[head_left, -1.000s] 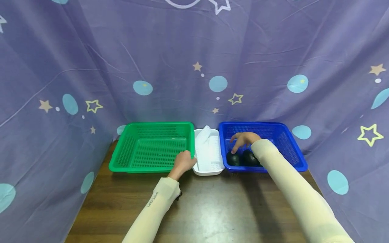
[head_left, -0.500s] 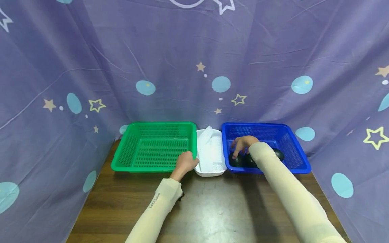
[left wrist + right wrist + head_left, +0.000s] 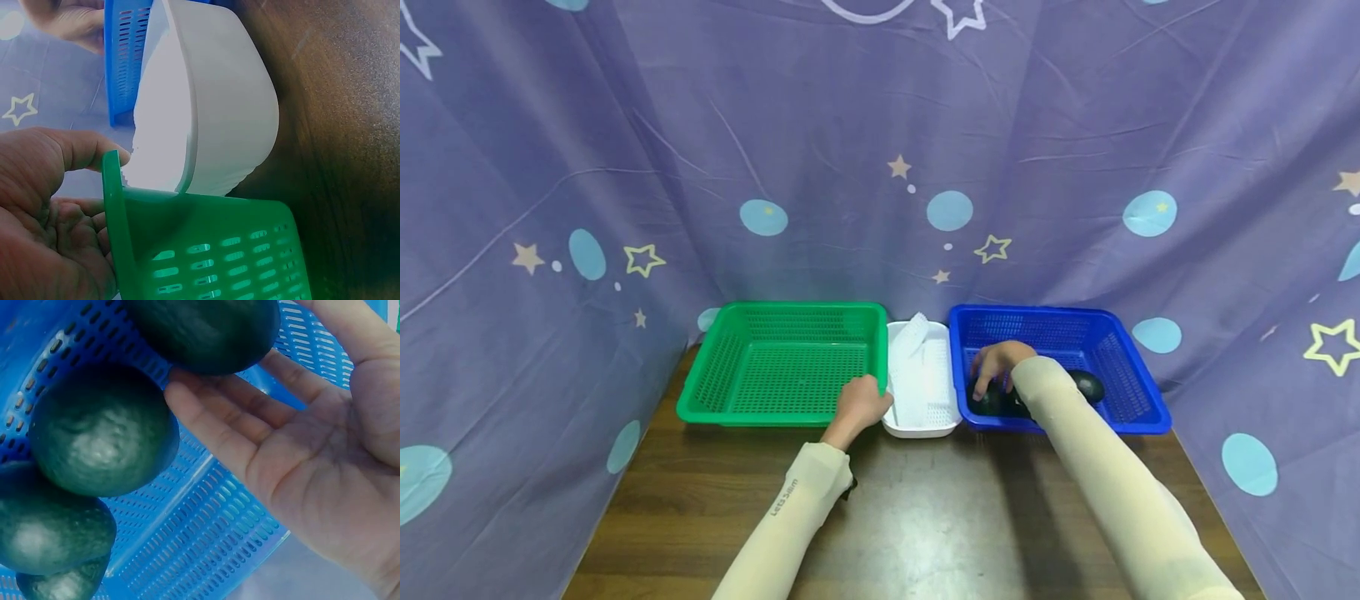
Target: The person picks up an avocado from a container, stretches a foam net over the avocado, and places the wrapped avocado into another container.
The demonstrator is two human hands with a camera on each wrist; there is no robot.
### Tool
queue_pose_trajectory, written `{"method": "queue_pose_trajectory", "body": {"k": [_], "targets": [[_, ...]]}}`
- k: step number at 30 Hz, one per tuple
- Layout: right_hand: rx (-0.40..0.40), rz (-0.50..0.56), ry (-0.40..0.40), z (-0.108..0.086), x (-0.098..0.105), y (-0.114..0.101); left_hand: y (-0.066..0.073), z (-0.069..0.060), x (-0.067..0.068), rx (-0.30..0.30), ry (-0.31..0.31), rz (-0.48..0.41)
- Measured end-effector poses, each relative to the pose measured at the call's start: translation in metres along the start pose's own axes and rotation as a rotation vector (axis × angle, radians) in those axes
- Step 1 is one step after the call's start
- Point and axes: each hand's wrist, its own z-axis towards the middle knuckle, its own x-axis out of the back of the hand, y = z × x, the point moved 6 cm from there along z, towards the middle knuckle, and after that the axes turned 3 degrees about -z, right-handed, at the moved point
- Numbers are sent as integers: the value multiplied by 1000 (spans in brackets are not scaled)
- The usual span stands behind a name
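Observation:
My left hand (image 3: 859,405) grips the right rim of a green plastic basket (image 3: 790,419), thumb on one side and fingers on the other in the left wrist view. Inside a blue plastic basket (image 3: 1135,400), my right hand (image 3: 1002,364) reaches down to the near left corner. Its fingers lie along the underside of a dark green avocado (image 3: 206,331), with the thumb at the other side. Beside the fingertips sits another avocado (image 3: 103,431). Two more, a long avocado (image 3: 53,519) and a partly covered avocado (image 3: 65,581), lie farther along. My sleeve hides part of the group in the head view.
Between the two baskets stands a small white basket (image 3: 919,432) with white, net-like material (image 3: 912,375) in it. All three are on a brown wooden table (image 3: 917,517). A purple patterned curtain (image 3: 835,150) hangs close behind and at both sides.
My right hand has lowered slightly onto the corner avocado. Another avocado has come into sight right of my sleeve. The left hand keeps its hold, and the whole view has shifted slightly.

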Motion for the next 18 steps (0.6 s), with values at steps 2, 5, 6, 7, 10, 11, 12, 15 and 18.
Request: {"method": "queue_pose_trajectory", "body": {"k": [2,5,6,7,10,11,12,15,18], "targets": [[-5,9,-5,3,-1,0,1,0,0,1,-2,-1],[-24,5,6,7,-2,2,1,0,1,0,4,6],[-31,2,14,8,-2,3,1,0,1,1,5,5],[-39,-5,22,9,-2,3,1,0,2,1,8,7],[-57,-24,33,10,-2,5,0,0,1,11,3,3],[-60,-32,36,10,-2,5,0,0,1,17,-4,0],[-61,-44,37,10,-2,5,0,0,1,21,-5,-1],[-66,-65,31,11,-2,6,0,1,1,29,-10,4],[-70,-64,19,11,-3,6,0,0,1,31,-8,12]]}}
